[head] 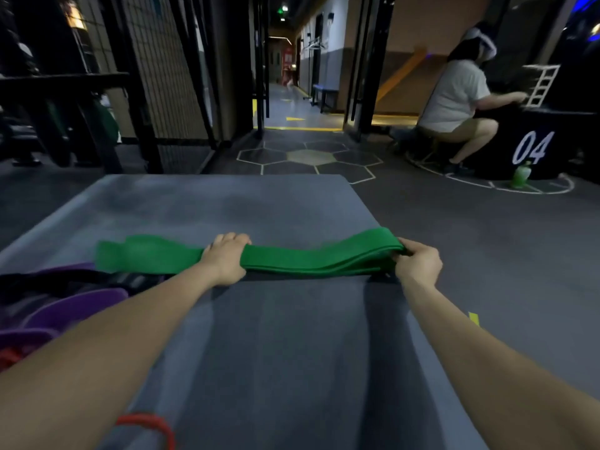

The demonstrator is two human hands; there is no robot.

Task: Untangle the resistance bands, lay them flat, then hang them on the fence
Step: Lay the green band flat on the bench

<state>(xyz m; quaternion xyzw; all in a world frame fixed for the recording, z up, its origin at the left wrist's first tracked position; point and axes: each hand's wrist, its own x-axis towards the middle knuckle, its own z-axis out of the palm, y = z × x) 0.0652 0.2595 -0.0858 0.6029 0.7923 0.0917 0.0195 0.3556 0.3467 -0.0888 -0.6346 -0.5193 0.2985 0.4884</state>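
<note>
Nearest the mat (pixel 292 336) edge, tangled purple bands (pixel 74 311) await. Beyond, your left hand (pixel 224 259) curls over the green band (pixel 302 259) and your right hand (pixel 418 264) pinches its end; keep it taut, lower evenly onto the mat. Farther left: the fence (pixel 162 76).

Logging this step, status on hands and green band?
Left hand grip on green band mid-length, right hand on its end. Band stretched across grey mat. Purple bands still heaped at left.
</note>
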